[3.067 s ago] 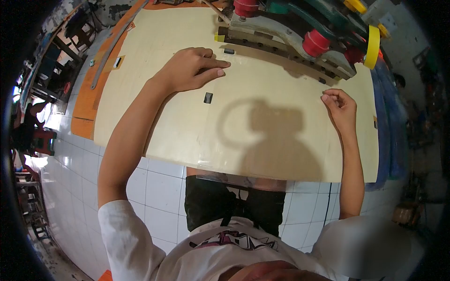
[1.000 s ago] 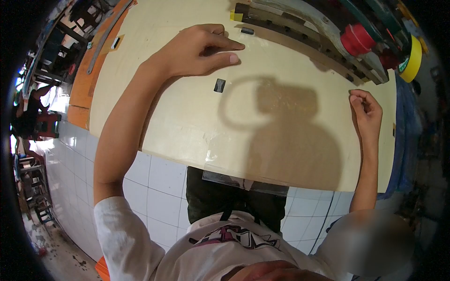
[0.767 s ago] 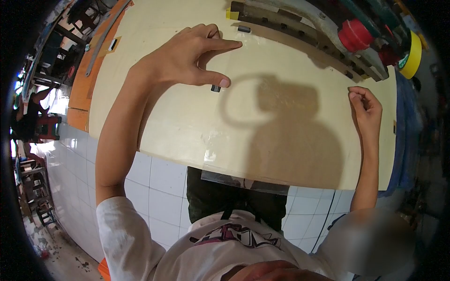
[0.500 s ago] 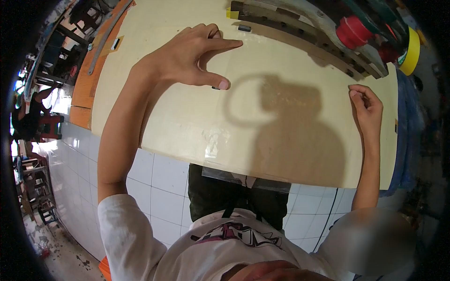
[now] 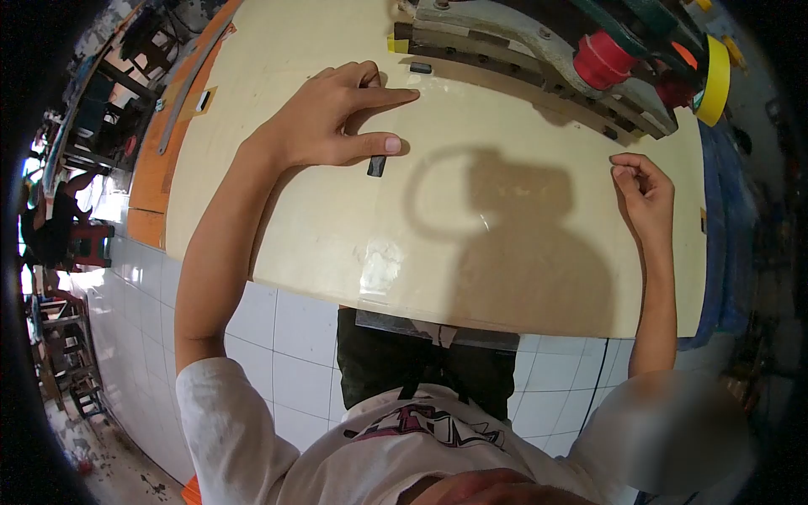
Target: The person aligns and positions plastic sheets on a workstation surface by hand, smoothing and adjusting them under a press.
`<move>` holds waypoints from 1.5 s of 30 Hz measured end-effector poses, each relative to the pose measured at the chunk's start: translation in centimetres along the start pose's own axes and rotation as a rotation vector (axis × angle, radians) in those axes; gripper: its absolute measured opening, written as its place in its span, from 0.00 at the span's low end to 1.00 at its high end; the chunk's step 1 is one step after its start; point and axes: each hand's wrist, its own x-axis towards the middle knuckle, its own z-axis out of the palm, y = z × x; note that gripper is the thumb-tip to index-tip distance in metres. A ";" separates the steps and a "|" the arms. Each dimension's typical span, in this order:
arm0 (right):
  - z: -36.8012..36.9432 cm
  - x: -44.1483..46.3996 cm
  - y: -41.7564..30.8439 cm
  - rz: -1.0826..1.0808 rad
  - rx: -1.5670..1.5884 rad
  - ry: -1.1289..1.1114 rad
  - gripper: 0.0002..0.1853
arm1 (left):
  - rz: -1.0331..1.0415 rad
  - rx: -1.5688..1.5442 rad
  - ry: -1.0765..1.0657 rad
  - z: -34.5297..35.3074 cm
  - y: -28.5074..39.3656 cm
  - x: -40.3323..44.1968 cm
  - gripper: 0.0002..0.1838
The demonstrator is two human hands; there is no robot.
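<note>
My left hand [image 5: 337, 118] rests on the cream-coloured sheet covering the table [image 5: 311, 227]. Its index finger and thumb are spread apart, while the other fingers curl under. Just below the thumb tip lies a small dark block [image 5: 376, 167]; its upper end is at the thumb's edge, and whether they touch I cannot tell. A similar dark piece [image 5: 421, 68] lies beyond the index fingertip. Toward the right side of the table is my right hand [image 5: 648, 189], with fingers curled and thumb against the index finger. Anything inside that pinch is hidden.
A heavy metal machine [image 5: 522, 59] with a red knob [image 5: 603, 61] and a yellow ring [image 5: 714, 80] stands at the back right. A metal strip [image 5: 181, 101] lies along the left wooden edge. Clear tape [image 5: 380, 268] shows near the front edge.
The view has shifted slightly. My left thumb has moved up off the small dark block, which now shows much more. My right hand keeps nearly the same curled pose.
</note>
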 end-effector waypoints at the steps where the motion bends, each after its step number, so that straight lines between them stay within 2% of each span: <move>1: 0.1 0.0 0.0 -0.002 -0.011 0.004 0.06 | -0.006 0.001 0.006 0.0 0.0 0.0 0.38; 5: 0.0 -0.1 -0.6 -0.022 -0.067 0.007 0.06 | 0.029 0.025 0.051 0.4 -0.3 -0.1 0.38; 10: 0.0 -0.1 -0.2 -0.060 -0.040 0.021 0.06 | -0.017 0.014 0.009 0.0 0.0 0.0 0.38; 17: -0.1 0.0 0.5 0.012 -0.012 0.032 0.07 | -0.002 -0.032 0.019 -0.2 0.8 0.2 0.40; 22: -0.3 -0.1 0.0 0.016 -0.158 0.041 0.09 | -0.068 -0.095 -0.003 -0.2 1.1 0.4 0.42; 26: -0.2 -0.1 0.1 -0.027 -0.132 0.055 0.09 | -0.117 -0.070 -0.039 -0.6 1.7 0.7 0.43; 31: -0.2 -0.3 -1.1 -0.100 -0.293 0.049 0.12 | -0.100 -0.094 -0.021 -0.5 1.5 0.7 0.43; 37: -0.6 -0.3 -1.7 -0.090 -0.368 -0.008 0.16 | -0.117 -0.091 -0.019 -0.4 1.5 0.7 0.43; 45: -0.6 -0.2 -1.3 -0.089 -0.355 -0.008 0.16 | -0.090 -0.072 -0.020 -0.5 1.5 0.6 0.41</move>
